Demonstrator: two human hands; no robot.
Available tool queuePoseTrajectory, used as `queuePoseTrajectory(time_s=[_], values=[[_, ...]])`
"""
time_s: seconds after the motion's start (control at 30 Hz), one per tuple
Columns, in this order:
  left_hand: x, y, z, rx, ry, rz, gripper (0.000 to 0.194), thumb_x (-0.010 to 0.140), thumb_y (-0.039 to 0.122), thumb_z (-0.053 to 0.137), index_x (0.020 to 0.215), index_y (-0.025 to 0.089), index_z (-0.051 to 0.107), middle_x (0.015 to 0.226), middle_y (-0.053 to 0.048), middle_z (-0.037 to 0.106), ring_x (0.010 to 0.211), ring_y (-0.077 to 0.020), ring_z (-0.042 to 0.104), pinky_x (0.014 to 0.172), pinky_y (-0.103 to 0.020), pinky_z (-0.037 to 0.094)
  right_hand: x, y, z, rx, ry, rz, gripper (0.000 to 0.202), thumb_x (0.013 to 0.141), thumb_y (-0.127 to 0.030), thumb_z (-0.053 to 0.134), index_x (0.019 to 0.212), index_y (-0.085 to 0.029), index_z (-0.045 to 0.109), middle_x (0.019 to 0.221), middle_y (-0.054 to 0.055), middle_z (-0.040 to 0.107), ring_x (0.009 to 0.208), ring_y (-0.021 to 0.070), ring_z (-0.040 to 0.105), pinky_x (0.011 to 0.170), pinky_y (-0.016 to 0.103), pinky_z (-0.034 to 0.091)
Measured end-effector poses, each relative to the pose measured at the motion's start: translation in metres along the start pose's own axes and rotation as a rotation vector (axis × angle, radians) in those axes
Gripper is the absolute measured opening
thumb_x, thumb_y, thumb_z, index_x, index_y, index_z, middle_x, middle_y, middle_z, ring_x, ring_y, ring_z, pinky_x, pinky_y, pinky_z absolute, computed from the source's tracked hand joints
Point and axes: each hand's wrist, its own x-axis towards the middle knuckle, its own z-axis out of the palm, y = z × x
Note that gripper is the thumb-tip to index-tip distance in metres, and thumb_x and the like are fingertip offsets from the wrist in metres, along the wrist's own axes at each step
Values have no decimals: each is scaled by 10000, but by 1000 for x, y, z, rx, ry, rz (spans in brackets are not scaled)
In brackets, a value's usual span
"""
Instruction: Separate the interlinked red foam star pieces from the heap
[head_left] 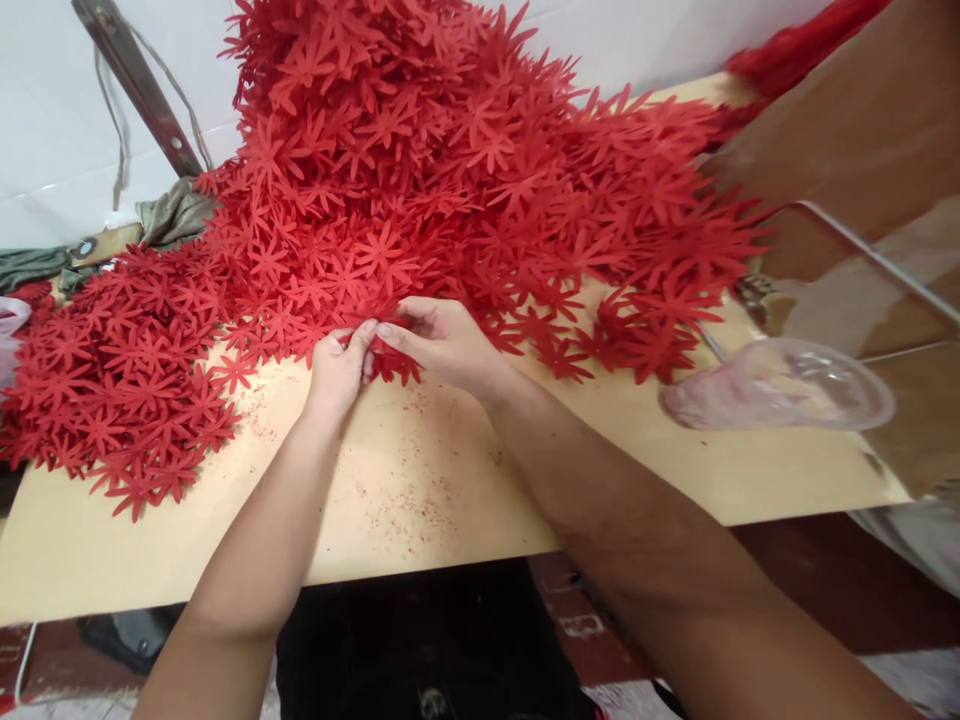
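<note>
A large heap of red flower-shaped pieces (465,150) covers the back of the pale table and spreads to both sides. At the heap's front edge my left hand (341,368) is closed, thumb and fingers pinching a red piece (391,364). My right hand (442,340) meets it from the right, its thumb tip touching the left fingertips and its fingers bent round the same red piece. Much of that piece is hidden by the fingers and blends into the heap behind.
Red crumbs lie on the pale table (375,480) near its front edge. At the right, a clear plastic cup (787,385) lies on its side beside large brown cardboard (847,140). Grey-green cloth (176,212) and a metal bar (139,85) are at the back left.
</note>
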Motion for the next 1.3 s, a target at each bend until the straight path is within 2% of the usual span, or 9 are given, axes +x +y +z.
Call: queuePoseTrajectory(time_s=[0.17,0.27,0.43,0.53,0.67,0.8,1.0,1.17,1.3], values=[[1,-5,0,-32,-59,22,442,709,505,685,518,161,484,404,57,470,384,-39,414,440,-194,346,1,-2,4,242,-61,102,436,648,-569,715,808,-198,553,566,-32,607,522,124,599,547,276,502],[0,-8,2,-92,-84,15,348,670,452,740,639,158,557,497,53,531,453,-50,462,492,-200,385,4,0,2,227,52,101,442,588,-559,757,769,-195,582,586,-35,611,522,108,579,548,273,513],[-1,-11,2,-43,-157,46,340,693,486,707,665,161,610,570,25,576,535,-72,500,564,-221,416,8,-1,-10,61,293,-33,351,696,-534,683,689,-185,657,685,13,655,659,126,592,660,293,519],[1,-11,1,-21,-105,53,330,699,473,702,654,157,617,587,13,602,551,-76,511,597,-230,432,9,-2,-16,-30,398,-68,312,723,-495,670,701,-184,656,670,6,630,647,118,562,650,284,492],[3,-11,3,-111,-46,32,289,599,377,788,706,167,621,631,26,636,551,-71,530,633,-234,462,10,-1,-18,-78,414,-51,297,733,-476,665,692,-186,613,634,-13,575,590,96,507,592,262,448],[3,-8,3,-164,16,24,187,626,292,760,677,172,626,592,40,624,554,-66,554,636,-218,467,11,5,-24,-53,394,-21,361,747,-562,622,712,-213,539,605,-12,542,544,108,499,523,271,416],[3,-1,1,-180,109,0,179,593,240,776,679,165,638,618,46,650,569,-57,566,630,-196,459,17,16,-38,-35,499,-26,429,760,-659,542,768,-241,448,615,-13,505,596,139,543,519,282,421],[1,3,2,-159,43,5,255,631,303,776,597,145,579,523,45,598,500,-47,521,578,-185,431,14,8,-29,-106,330,-74,435,732,-638,592,860,-227,524,679,-15,488,624,110,479,575,265,421],[0,6,2,-111,23,-4,275,700,311,731,573,141,556,463,51,556,437,-35,468,518,-175,393,10,-1,-22,-12,172,-39,456,695,-596,656,913,-202,582,680,-25,511,597,88,464,570,246,414]])
